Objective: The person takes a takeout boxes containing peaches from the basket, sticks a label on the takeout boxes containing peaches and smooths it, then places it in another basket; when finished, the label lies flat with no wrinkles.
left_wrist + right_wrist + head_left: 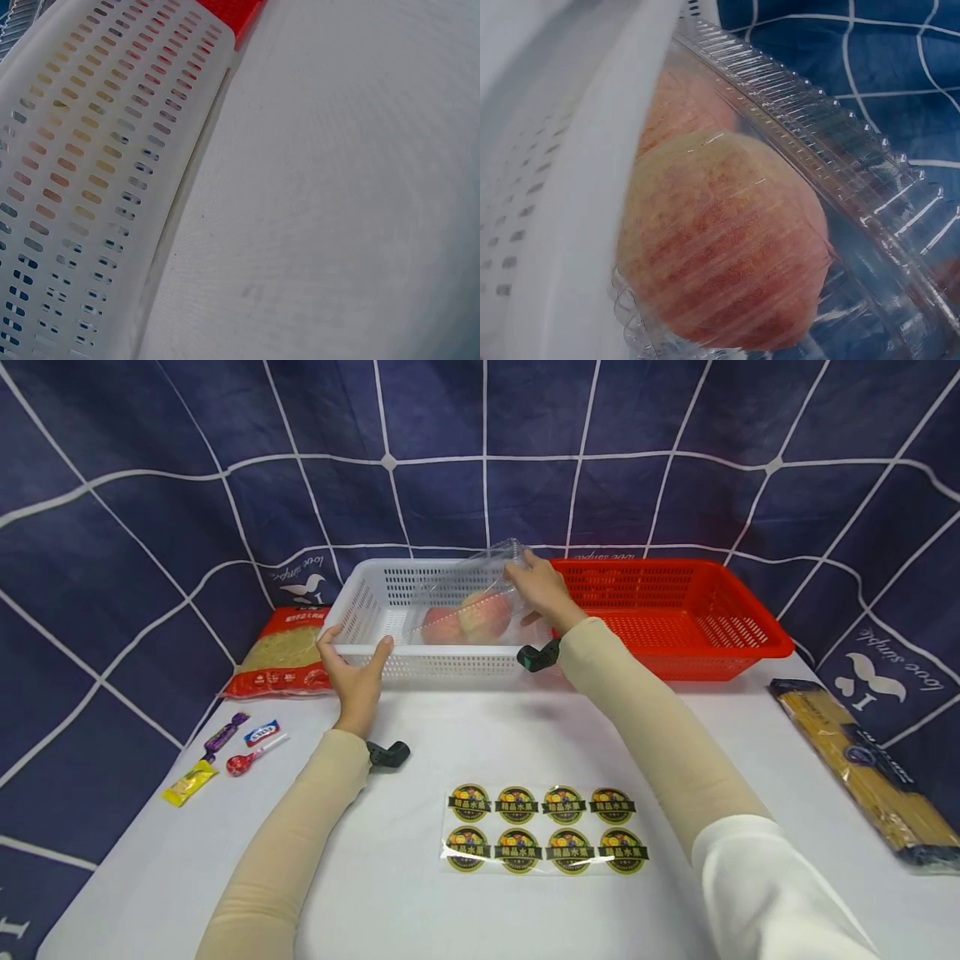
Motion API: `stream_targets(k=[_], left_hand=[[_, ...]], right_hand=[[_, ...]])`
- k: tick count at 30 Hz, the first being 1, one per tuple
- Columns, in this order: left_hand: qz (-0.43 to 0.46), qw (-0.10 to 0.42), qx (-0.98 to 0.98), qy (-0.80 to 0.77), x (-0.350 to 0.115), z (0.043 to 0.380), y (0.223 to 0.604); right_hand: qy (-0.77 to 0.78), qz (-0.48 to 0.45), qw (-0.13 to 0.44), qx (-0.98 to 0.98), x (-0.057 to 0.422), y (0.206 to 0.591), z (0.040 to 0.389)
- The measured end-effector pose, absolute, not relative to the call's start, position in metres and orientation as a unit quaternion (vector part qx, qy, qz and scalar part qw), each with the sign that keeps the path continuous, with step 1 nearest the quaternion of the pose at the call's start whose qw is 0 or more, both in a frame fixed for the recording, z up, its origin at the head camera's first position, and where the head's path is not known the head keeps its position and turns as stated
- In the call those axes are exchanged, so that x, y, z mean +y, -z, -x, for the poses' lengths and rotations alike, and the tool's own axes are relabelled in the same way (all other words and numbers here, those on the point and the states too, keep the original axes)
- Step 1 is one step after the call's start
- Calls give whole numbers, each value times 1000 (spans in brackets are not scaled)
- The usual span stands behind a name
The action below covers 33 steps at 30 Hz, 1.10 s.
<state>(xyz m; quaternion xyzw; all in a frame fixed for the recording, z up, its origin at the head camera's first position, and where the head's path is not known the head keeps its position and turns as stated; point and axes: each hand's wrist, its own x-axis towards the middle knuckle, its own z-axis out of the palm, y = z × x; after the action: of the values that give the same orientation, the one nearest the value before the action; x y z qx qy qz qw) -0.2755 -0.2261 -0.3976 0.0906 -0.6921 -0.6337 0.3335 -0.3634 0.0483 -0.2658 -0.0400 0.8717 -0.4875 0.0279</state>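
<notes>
My right hand (542, 587) holds the upper right end of a clear plastic clamshell box (491, 564). The box slants inside the white basket (420, 662), its right end raised above the rim. Two peaches (485, 615) sit in it, red and yellow; in the right wrist view one peach (727, 240) fills the middle, seen through the clear plastic. At the basket's front left corner my left hand (354, 681) rests against the rim, thumb and fingers spread wide apart. The left wrist view shows the basket's slotted wall (97, 150) but no hand.
A red basket (675, 652) adjoins the white one on the right. A sheet of round fruit stickers (543, 828) lies in front. On the left are a red food bag (281, 652), candies (221, 735) and a lollipop (240, 765); a noodle pack (862, 768) lies far right.
</notes>
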Motion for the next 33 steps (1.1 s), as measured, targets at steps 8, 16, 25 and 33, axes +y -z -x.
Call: stream_targets(k=[8, 16, 25, 33], left_hand=[[-87, 329, -691, 637, -224, 278, 397], [-86, 321, -693, 639, -223, 277, 397], [-82, 311, -699, 638, -221, 276, 395], [-86, 303, -687, 655, -215, 258, 377]], right_hand=[[562, 36, 17, 826, 77, 256, 356], [616, 39, 6, 787, 105, 255, 351], [681, 43, 1, 731, 135, 266, 342], [701, 51, 6, 711, 154, 276, 321]])
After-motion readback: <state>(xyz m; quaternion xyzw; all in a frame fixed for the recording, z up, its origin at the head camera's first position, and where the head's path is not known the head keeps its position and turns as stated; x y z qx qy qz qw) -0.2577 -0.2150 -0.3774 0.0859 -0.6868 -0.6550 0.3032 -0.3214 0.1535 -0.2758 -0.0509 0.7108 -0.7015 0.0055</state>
